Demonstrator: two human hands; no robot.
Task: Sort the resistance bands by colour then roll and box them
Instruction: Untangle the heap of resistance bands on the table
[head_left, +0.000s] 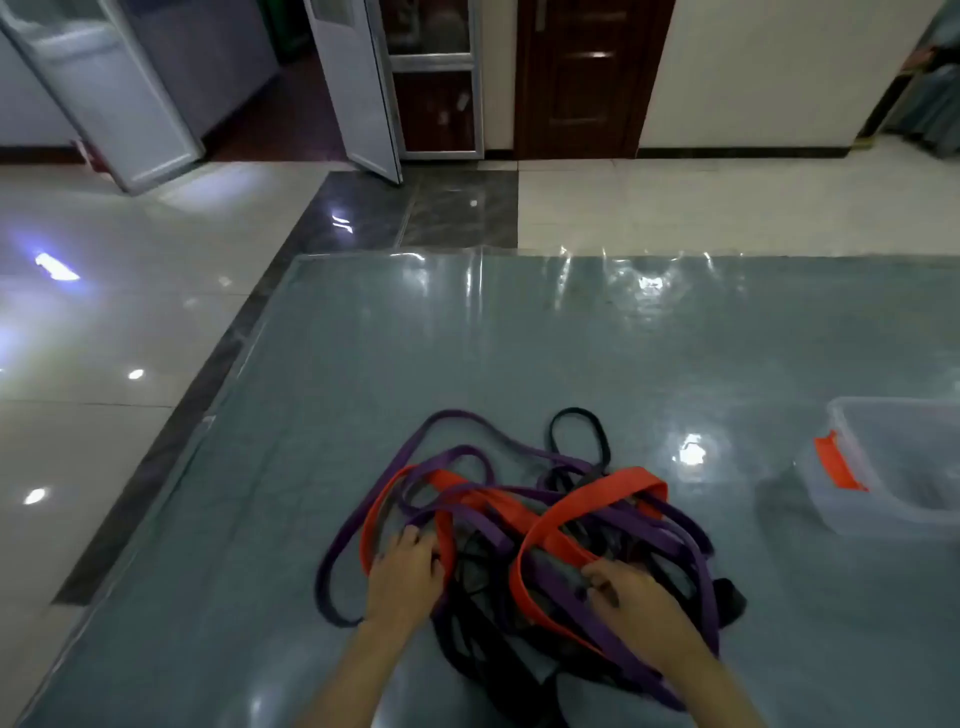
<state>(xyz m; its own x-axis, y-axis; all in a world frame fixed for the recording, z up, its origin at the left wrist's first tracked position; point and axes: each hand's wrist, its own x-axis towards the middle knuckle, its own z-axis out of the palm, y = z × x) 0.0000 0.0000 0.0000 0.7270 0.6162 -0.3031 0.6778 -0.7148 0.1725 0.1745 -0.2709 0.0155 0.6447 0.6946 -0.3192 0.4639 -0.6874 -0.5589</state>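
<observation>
A tangled heap of resistance bands lies on the grey-blue mat (467, 353) in front of me: purple bands (457, 415), orange-red bands (639, 480) and black bands (576, 415) looped through one another. My left hand (402, 577) rests on the heap's left side with its fingers curled into the orange and purple loops. My right hand (631, 597) sits on the right side, its fingers curled among purple and orange strands. Which single band each hand grips is hidden in the tangle. A clear plastic box (893, 467) with an orange latch stands on the mat at the right.
The mat's shiny plastic cover wrinkles at its far edge (623, 260). Glossy white floor tiles (104, 312) and a dark tile strip lie to the left. White folding doors (358, 88) and a dark wooden door (587, 78) stand at the back.
</observation>
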